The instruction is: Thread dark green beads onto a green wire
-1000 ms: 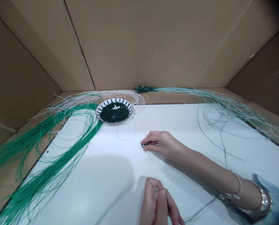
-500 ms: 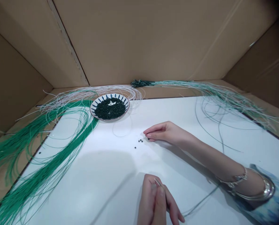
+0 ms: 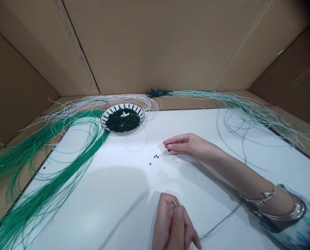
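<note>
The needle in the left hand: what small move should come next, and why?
Probably the right hand should pinch up one dark bead: a few lie close beside it, and the left hand already has the needle held between its fingers, ready to receive one.

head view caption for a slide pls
Left hand holds a needle, right hand sits by scattered dark beads; a plate of beads and green cords lie beyond

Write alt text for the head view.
A left hand pinches a needle at the bottom while a braceleted right hand reaches toward black beads on a white board. Behind lies a plate of beads among green cords and white cords.
</note>
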A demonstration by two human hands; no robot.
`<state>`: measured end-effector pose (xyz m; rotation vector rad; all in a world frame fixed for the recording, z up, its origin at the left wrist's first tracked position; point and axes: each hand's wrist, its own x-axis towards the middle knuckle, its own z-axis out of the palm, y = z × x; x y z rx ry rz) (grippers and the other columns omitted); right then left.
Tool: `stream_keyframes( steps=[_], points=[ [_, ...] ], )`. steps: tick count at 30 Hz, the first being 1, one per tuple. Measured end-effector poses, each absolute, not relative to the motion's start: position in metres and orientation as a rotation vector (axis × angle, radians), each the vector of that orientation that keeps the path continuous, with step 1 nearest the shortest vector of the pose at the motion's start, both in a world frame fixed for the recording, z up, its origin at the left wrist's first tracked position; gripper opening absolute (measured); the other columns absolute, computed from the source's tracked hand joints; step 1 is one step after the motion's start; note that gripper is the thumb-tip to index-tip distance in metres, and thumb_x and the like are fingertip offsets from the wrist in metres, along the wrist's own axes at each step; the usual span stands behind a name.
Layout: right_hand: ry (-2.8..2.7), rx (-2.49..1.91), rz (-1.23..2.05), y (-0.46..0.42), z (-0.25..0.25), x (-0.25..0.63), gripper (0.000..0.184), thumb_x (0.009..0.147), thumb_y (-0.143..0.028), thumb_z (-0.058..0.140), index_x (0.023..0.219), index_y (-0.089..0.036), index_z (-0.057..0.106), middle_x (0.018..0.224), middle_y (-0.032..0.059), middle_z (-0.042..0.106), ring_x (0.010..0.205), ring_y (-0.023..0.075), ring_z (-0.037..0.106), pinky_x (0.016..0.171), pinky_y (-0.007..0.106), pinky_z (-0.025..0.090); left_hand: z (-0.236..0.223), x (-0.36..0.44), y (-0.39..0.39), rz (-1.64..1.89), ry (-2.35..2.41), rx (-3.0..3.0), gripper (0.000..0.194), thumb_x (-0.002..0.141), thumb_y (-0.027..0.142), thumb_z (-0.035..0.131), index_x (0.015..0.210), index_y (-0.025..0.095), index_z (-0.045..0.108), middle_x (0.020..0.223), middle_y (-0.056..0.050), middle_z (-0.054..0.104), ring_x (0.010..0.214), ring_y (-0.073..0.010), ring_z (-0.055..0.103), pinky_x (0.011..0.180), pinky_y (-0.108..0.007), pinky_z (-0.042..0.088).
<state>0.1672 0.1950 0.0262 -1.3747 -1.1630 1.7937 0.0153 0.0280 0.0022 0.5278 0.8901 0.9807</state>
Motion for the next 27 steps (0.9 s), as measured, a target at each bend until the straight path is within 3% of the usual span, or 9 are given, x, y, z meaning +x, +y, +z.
stream_keyframes(
  steps=[7,15,19,22,27],
  points=[
    [-1.249,-1.262,1.916,0.177,0.044,0.159,0.027,0.061,-0.029,0.094,0.084,-0.022,0.086,0.088,0.004,0.082,0.08,0.0148,0.074,0.084,0.028,0.06,0.01,0.016,0.03,1.075,0.938,0.506,0.063,0.065,0.074,0.078,0.082,0.024,0.042,0.051,0.015,0.025,0.048,-0.0069,0.02,0.051,-0.023,0.018],
    [-1.411,-1.05,2.008,0.14,0.07,0.158,0.015,0.071,-0.025,0.089,0.086,-0.024,0.086,0.088,0.0009,0.082,0.077,0.0128,0.074,0.075,0.023,0.059,0.036,0.007,0.031,1.243,1.248,0.672,0.057,0.071,0.065,0.08,0.103,0.021,0.061,0.059,0.012,0.021,0.055,-0.0094,0.022,0.054,-0.021,0.023],
    [-1.383,-1.059,2.018,0.125,0.081,0.162,0.014,0.067,-0.023,0.09,0.08,-0.023,0.085,0.078,-0.0007,0.081,0.071,0.0122,0.073,0.073,0.023,0.058,0.046,0.011,0.028,1.224,1.283,0.761,0.048,0.074,0.063,0.078,0.087,0.019,0.068,0.061,0.01,0.02,0.055,-0.0088,0.018,0.052,-0.023,0.017],
    [-1.383,-1.098,1.972,0.116,0.088,0.167,0.016,0.063,-0.022,0.092,0.078,-0.022,0.085,0.073,-0.0014,0.079,0.066,0.0113,0.07,0.071,0.024,0.058,0.049,0.015,0.023,1.213,1.31,0.819,0.049,0.075,0.065,0.076,0.071,0.018,0.063,0.06,0.009,0.023,0.055,-0.0092,0.017,0.051,-0.025,0.013],
    [-1.385,-1.099,1.9,0.106,0.092,0.18,0.019,0.061,-0.024,0.093,0.078,-0.023,0.085,0.077,-0.0004,0.079,0.069,0.013,0.07,0.075,0.028,0.06,0.048,0.022,0.011,1.199,1.247,0.858,0.05,0.074,0.067,0.076,0.072,0.018,0.063,0.056,0.008,0.03,0.054,-0.0096,0.021,0.052,-0.024,0.016]
  ],
)
